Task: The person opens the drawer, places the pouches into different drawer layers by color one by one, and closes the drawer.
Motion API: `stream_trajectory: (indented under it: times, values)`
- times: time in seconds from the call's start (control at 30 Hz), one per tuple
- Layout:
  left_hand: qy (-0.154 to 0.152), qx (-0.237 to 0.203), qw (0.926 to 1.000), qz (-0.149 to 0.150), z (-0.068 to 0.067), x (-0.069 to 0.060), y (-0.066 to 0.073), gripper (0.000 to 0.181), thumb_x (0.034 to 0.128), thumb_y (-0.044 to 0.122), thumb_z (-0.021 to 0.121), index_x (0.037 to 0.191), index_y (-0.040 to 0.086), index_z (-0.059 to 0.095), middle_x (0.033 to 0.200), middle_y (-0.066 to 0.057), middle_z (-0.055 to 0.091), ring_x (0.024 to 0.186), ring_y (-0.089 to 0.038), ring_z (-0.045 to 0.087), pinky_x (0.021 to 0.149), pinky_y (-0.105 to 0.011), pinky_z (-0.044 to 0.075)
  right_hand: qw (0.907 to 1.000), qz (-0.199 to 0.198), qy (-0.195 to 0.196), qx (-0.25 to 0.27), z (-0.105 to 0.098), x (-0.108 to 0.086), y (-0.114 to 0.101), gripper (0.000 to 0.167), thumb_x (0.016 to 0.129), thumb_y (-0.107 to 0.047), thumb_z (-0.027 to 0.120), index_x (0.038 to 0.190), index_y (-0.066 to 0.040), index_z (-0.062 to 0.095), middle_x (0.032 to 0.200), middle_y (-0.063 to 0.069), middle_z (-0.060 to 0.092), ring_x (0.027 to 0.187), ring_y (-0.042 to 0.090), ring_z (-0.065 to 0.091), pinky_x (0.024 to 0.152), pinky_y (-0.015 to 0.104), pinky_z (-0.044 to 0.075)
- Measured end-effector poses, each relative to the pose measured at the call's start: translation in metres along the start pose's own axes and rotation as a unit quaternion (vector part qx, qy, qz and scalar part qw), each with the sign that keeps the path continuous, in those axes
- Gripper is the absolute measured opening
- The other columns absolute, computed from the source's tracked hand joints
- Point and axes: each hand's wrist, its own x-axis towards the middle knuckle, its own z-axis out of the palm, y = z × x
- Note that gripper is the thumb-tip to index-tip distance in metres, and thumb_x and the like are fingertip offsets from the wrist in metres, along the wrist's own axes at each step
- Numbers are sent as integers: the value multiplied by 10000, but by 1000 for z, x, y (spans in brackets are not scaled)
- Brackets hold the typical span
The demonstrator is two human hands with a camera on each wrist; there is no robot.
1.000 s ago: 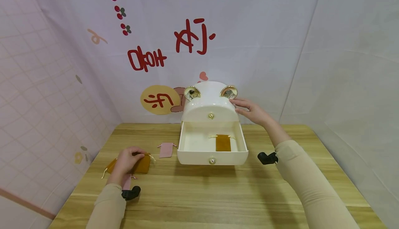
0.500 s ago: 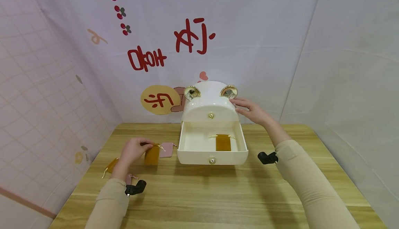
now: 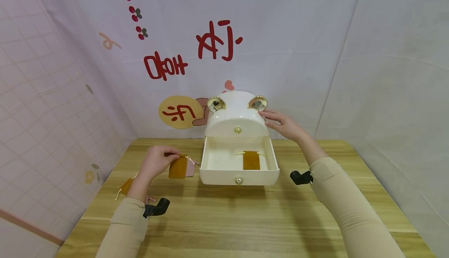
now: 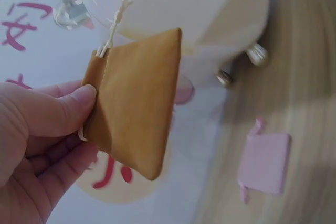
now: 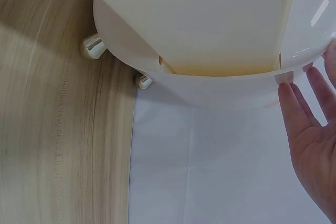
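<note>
My left hand [image 3: 158,162] pinches a mustard-brown drawstring pouch [image 4: 136,98] by its corded top edge, thumb on one face. In the head view it hangs left of the white box [image 3: 238,112], partly covering a pink pouch [image 4: 265,162] that lies on the table. The box has a rounded top, gold-rimmed ears and a pulled-out drawer [image 3: 217,177]. Another brown pouch [image 3: 251,161] lies flat inside the drawer, toward its right. My right hand [image 3: 285,127] rests on the box's right side with fingers extended, fingertips [image 5: 286,90] touching the shell.
A third brown pouch [image 3: 125,188] lies at the table's left, partly behind the left forearm. Pink cord [image 3: 151,199] shows beside the left sleeve. The wooden table [image 3: 224,219] extends in front of the drawer. A printed cloth [image 3: 280,55] hangs behind the box.
My left hand has lifted the brown pouch from the table and carried it right and away from me, toward the drawer. The right hand stays on the box.
</note>
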Motion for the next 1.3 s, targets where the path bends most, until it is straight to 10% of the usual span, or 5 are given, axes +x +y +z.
stream_trajectory:
  times: [0.6, 1.3]
  values:
    - [-13, -133, 9994, 331, -26, 16, 74, 59, 879, 79, 756, 897, 106, 805, 906, -44, 736, 798, -201, 650, 692, -366, 543, 10000, -54, -13, 4, -2, 1, -1, 485, 1031, -186, 553, 1499, -116, 449, 1593, 158, 267, 1463, 375, 186, 1131, 625, 197]
    - [-146, -769, 9952, 582, -1, 42, 121, 67, 857, 82, 781, 919, 89, 805, 879, -13, 730, 779, -176, 633, 699, -323, 541, 9999, -31, -89, -77, -4, 1, 1, 481, 1032, -232, 554, 1498, -153, 461, 1589, 135, 287, 1462, 367, 200, 1126, 624, 215]
